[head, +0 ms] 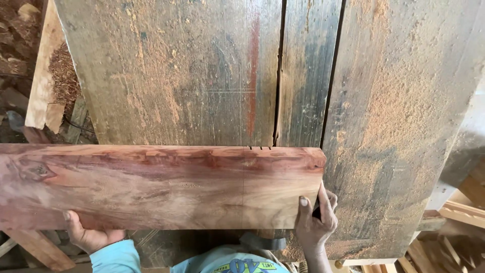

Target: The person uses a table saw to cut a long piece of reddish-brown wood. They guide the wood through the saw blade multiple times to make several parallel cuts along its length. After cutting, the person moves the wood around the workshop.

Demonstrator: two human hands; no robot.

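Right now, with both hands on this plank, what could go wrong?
1. The plank overhangs the table on the left, so it could tip if the left hand loosens.
2. The right hand wraps the plank's end near the table slot; fingers could get pinched or cut.
3. Sawdust may let it slide.

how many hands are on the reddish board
2. The left hand grips the near edge of the reddish-brown wooden board towards its left end; the right hand holds its near right corner. Both are partly hidden under the board.
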